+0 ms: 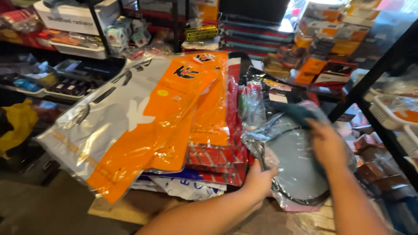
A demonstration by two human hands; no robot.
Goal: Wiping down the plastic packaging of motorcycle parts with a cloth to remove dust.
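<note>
A stack of flat plastic packets lies on a wooden board [117, 209]. The top packet [143, 117] is grey and orange; red patterned ones [217, 161] lie beneath. My left hand [259, 180] grips the near edge of a clear plastic bag [291, 165] holding a grey round item with a black cable. My right hand [326, 146] rests on top of that bag, fingers curled around a dark teal cloth [300, 114]; the hand is blurred.
Shelves at the back hold orange and black boxes [322, 65], a white carton [74, 17] and small packaged parts. A black metal rack [379, 74] with a white basket [392, 113] stands at the right. A yellow bag [17, 122] lies at the left.
</note>
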